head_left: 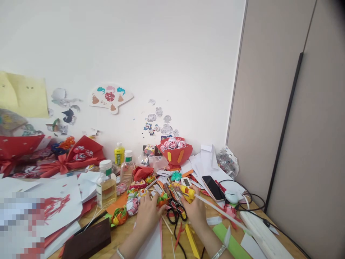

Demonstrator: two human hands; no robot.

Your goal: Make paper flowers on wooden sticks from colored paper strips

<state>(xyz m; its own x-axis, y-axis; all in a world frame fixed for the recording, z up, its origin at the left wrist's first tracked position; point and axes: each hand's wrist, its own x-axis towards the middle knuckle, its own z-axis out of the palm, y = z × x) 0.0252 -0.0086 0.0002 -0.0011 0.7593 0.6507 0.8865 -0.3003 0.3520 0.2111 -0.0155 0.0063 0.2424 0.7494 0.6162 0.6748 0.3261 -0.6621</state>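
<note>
In my right hand (196, 210) is a yellow hot glue gun (184, 190), its nozzle pointing left and a long whitish glue stick (219, 210) trailing from its back. My left hand (148, 212) has its thumb and fingers closed around an orange and green paper flower (163, 199), partly hidden by the fingers. Black-handled scissors (176, 215) lie between the two hands. More crumpled paper flowers (132, 206) sit left of my left hand, with another orange and green one (119, 216) beside them. Thin wooden sticks (167, 226) are scattered near the scissors.
A red paper bouquet (175, 153) stands against the wall. Bottles (106, 190) are at the left. To the right lie a phone (213, 187), cables and a white power strip (262, 233). A dark brown box (87, 239) and paper sheets cover the left side.
</note>
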